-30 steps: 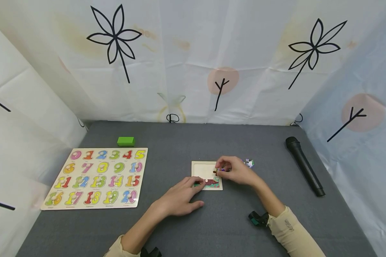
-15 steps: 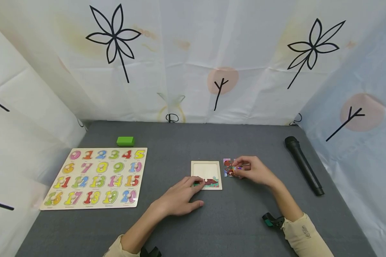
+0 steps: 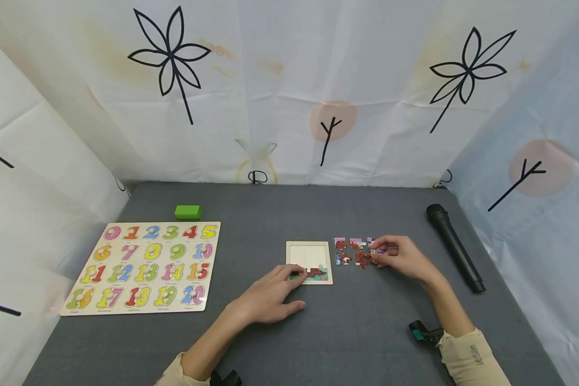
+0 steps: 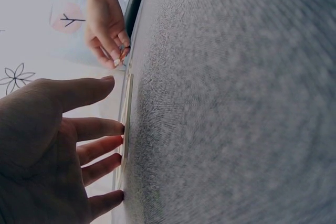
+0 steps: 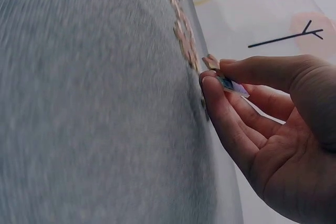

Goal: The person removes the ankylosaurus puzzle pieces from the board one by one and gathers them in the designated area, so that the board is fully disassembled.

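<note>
In the head view a small wooden puzzle tray lies mid-table, with joined jigsaw pieces along its near edge. My left hand rests its fingertips on that near part; the left wrist view shows the fingers extended and apart. To the tray's right, my right hand is over the right end of a group of loose jigsaw pieces. Between thumb and forefinger it pinches a jigsaw piece, held tilted just above the table. Its fingers hide some loose pieces.
A number board with knobbed digits lies at the left. Behind it sits a green block. At the right lies a black microphone. White printed cloth surrounds the grey table.
My right hand has moved right from over the tray, past the loose pieces to their far end, uncovering several of them. The left hand has stayed on the tray.
</note>
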`<state>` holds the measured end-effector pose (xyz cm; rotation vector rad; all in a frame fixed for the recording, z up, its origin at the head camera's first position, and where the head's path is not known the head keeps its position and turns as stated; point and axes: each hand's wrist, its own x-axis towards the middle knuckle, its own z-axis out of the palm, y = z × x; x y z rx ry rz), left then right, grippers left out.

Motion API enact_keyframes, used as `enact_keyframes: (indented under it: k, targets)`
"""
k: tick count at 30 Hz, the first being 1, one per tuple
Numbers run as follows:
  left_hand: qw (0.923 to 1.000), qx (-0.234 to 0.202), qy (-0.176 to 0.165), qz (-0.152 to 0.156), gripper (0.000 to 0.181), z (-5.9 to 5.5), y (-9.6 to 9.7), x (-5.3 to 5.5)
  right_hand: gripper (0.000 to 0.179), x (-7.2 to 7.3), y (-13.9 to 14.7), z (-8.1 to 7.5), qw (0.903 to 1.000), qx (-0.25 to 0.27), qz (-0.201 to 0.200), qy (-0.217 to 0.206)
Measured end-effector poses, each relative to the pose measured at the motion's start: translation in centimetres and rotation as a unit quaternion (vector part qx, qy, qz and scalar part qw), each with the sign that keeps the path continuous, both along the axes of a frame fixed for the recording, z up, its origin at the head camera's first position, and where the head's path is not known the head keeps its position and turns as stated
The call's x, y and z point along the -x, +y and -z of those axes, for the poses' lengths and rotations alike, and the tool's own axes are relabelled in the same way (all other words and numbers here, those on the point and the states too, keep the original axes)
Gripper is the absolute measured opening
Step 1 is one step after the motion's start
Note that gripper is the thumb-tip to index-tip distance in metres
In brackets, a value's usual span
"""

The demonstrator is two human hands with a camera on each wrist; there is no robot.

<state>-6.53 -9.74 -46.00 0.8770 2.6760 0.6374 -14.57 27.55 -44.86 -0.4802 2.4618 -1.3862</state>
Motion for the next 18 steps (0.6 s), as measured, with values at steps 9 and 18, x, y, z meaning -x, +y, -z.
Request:
enact_keyframes:
  k: [9,18]
  targets:
    - [1.0000,-0.001,0.001,-0.004,0.064,0.19,-0.07,0.16,0.020,-0.06,0.59,0.48,0.9984,-0.051,0.016,0.020]
    - [0.9999,-0.009,-0.006,-0.009,0.062,0.29,-0.10,0.26,0.019,-0.32,0.37,0.49,0.9984,-0.043,0.033,0.017]
